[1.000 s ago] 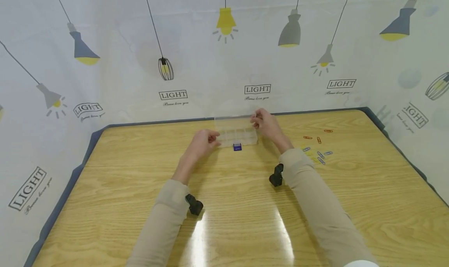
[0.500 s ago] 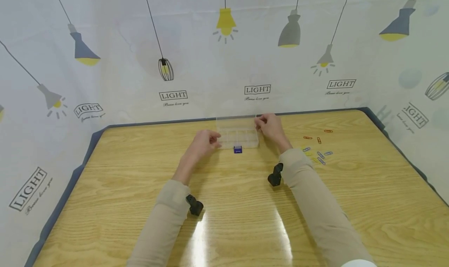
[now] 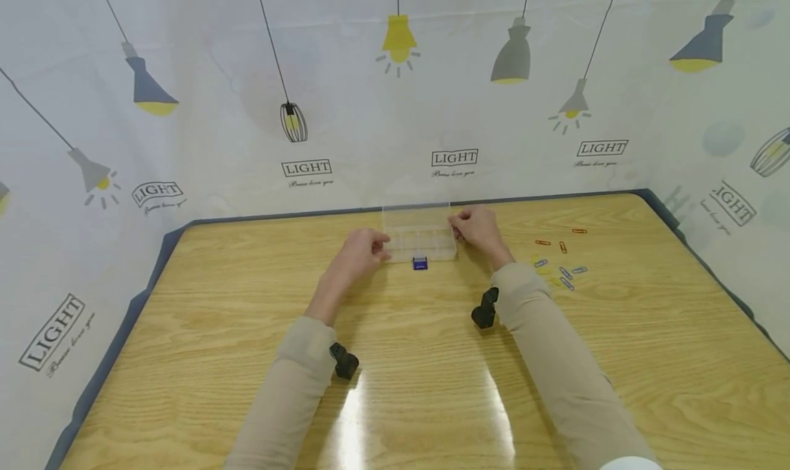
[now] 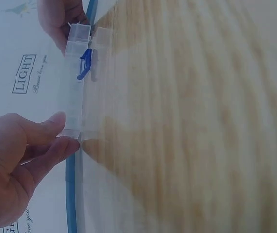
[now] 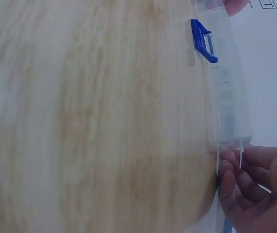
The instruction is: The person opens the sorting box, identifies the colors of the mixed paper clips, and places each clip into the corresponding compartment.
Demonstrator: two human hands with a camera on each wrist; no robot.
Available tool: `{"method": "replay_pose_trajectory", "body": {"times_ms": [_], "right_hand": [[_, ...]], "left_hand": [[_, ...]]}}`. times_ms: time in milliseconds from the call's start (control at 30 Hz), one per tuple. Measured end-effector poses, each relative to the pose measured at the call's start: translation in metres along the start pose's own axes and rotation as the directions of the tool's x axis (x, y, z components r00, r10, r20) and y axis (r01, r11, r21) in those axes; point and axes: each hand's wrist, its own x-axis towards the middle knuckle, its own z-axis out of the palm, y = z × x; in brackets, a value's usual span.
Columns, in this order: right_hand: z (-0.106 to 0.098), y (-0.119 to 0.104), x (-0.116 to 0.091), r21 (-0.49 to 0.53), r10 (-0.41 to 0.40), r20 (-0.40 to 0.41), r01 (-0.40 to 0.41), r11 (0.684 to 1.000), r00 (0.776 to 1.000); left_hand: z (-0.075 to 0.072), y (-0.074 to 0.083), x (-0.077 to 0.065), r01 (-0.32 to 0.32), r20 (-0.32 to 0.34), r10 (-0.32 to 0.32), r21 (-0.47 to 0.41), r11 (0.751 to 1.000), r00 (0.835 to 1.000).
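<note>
A clear plastic compartment box (image 3: pixel 419 243) sits near the table's far edge, its lid (image 3: pixel 416 215) raised at the back. At the front of the box is a blue latch (image 3: pixel 420 263). My left hand (image 3: pixel 360 252) is at the box's left end; in the left wrist view, thumb and fingers pinch its end corner. My right hand (image 3: pixel 480 231) is at the opposite end, and in the right wrist view its curled fingers (image 5: pixel 228 182) hold the end of the box beside the lid's edge. Its fingertips are partly hidden there.
Right of the box lie several paper clips: red ones (image 3: pixel 563 248), blue ones (image 3: pixel 566 273) and yellow ones partly hidden by the right forearm. A printed curtain (image 3: pixel 364 113) rises behind the wooden table (image 3: pixel 407 360).
My right hand has come down from the lid's upper corner to the box's right side. The box has shifted slightly nearer and to the right. My left hand stays at its end.
</note>
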Motion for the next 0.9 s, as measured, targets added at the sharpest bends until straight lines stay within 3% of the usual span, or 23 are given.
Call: {"method": "replay_pose_trajectory", "body": {"times_ms": [333,900], "right_hand": [[-0.0008,-0.0003,0.0007,0.041,0.065,0.011,-0.065,0.997,0.998],[-0.0039,-0.0044,-0.0061,0.073,0.051,0.054,-0.055,0.996,0.997]], "left_hand": [[-0.0017,0.0014,-0.0003,-0.057,0.023,0.055,0.051,0.997,0.998],[-0.0025,-0.0076,-0.0001,-0.096,0.065,0.092,0.062,0.993,0.994]]}}
